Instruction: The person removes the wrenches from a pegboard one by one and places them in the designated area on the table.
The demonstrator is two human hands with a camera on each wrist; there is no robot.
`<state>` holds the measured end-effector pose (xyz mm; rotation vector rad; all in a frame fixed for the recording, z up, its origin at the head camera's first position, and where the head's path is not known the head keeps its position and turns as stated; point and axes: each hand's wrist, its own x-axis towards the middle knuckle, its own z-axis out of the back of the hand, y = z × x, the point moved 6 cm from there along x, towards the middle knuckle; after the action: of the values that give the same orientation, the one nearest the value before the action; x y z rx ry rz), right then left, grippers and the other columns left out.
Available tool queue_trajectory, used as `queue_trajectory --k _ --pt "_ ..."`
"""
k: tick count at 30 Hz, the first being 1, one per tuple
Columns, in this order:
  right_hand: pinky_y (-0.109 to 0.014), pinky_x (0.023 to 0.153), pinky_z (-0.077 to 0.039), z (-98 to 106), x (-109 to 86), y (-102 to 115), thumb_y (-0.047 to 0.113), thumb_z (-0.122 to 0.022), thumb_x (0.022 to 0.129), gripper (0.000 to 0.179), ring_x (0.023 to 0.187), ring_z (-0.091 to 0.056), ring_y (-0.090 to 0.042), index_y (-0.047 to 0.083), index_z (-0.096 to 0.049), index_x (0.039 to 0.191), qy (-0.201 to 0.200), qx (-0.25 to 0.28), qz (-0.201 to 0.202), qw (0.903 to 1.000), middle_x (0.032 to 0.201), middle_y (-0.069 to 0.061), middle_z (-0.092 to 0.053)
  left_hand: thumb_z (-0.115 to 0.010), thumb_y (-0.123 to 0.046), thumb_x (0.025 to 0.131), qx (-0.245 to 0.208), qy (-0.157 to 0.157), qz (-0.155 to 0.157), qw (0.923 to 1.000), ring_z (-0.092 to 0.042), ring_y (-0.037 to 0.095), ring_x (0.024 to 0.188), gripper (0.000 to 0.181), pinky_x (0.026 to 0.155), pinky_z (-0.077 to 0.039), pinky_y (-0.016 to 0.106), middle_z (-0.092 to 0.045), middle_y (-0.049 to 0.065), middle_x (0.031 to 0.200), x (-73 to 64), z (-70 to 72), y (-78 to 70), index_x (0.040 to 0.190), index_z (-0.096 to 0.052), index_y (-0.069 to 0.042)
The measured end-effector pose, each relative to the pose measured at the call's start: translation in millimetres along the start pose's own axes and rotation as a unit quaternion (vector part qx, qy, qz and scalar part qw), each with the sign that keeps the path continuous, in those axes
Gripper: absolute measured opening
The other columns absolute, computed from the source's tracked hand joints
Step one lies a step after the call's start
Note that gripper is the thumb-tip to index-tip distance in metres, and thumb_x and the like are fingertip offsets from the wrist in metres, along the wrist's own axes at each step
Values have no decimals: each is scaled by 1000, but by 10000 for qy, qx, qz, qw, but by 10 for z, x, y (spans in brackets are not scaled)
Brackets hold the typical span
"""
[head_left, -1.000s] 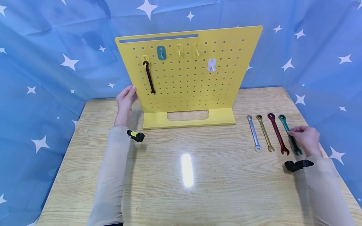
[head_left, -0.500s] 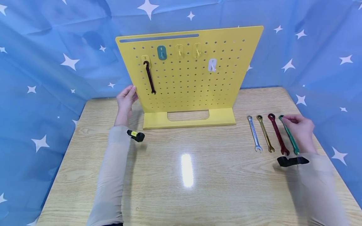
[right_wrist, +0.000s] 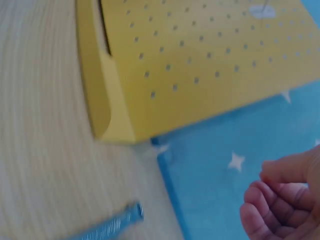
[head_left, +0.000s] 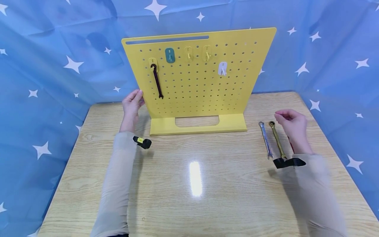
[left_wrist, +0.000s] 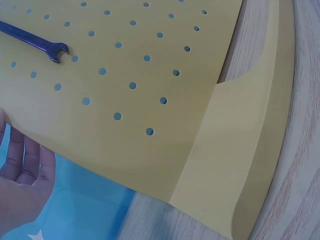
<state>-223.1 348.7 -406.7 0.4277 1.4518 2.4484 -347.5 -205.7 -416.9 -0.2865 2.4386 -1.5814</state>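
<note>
My left hand [head_left: 131, 101] holds the left edge of the yellow pegboard [head_left: 189, 82], thumb in front. In the left wrist view, fingers [left_wrist: 30, 162] show beyond the edge. A dark purple combination wrench [head_left: 157, 82] hangs from a yellow hook on the board's upper left. My right hand [head_left: 293, 126] hovers over the wrenches at the right, fingers loosely curled. Nothing shows between its fingers in the right wrist view. Left of it lie a silver wrench [head_left: 266, 140] and a gold wrench [head_left: 277, 140]. A sliver of the red wrench [head_left: 291, 144] peeks out beside the wrist; the green one is hidden.
Several hooks stand bare on the board: a teal hook [head_left: 170, 56], yellow hooks [head_left: 188, 54] and a white hook [head_left: 222, 68]. The board's base [head_left: 198, 131] rests on the wooden table [head_left: 165, 184]. A blue star-patterned cloth [head_left: 71, 39] surrounds the table's back and sides.
My right hand has moved up along the green wrench and then left, over the red wrench, covering both from the head view. The left hand and the pegboard have stayed put.
</note>
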Motion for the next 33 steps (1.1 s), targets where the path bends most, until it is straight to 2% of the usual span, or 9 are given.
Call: queue_trajectory --k 4,7,14,21,27,30,33 --pt "-10 52 -42 -139 9 174 16 -65 89 18 65 -53 3 1 -67 98 36 -39 356 9994 71 22 -58 -71 -10 84 101 4 -26 9999 -61 10 67 7 66 -54 22 -66 -1 75 -6 -3 -3 77 -72 -14" --pt "-10 52 -44 -227 20 237 15 -66 88 24 64 -54 3 -5 -65 101 46 76 419 9991 71 22 -58 -71 -11 84 144 4 -5 9999 -61 10 68 8 67 -54 22 -66 -1 75 -7 -1 3 77 -71 -15" --pt "-12 47 -42 -370 27 301 22 -67 88 27 64 -54 -1 -2 -66 101 100 177 286 9994 71 19 -59 -71 -11 84 160 -22 8 9999 -61 10 67 8 65 -53 21 -66 -1 73 -15 1 -2 77 -72 -14" --pt "-11 60 -49 -489 20 509 13 -68 87 23 64 -57 0 -6 -66 100 169 691 498 9962 73 17 -61 -70 -11 85 156 -43 34 9999 -61 10 68 8 66 -55 22 -66 -1 75 -10 1 -5 78 -72 -14" --pt "-11 59 -47 -614 66 635 10 -68 86 20 64 -57 0 -6 -66 99 246 832 615 9943 72 17 -61 -69 -9 85 66 -15 66 10000 -61 10 67 8 67 -56 22 -65 0 75 -2 -2 -6 78 -72 -13" --pt "-11 60 -48 -677 75 721 4 -67 85 14 64 -57 0 -5 -67 96 338 1093 661 9912 73 15 -62 -70 -9 85 122 -34 49 9999 -61 11 68 8 67 -55 22 -65 0 76 3 1 -4 78 -72 -14" --pt "-11 58 -47 -733 66 814 2 -67 85 6 63 -57 -1 1 -69 91 386 1259 732 9886 73 14 -62 -70 -9 84 102 -38 64 9999 -61 11 68 7 67 -55 22 -65 1 76 6 1 -1 79 -72 -13"
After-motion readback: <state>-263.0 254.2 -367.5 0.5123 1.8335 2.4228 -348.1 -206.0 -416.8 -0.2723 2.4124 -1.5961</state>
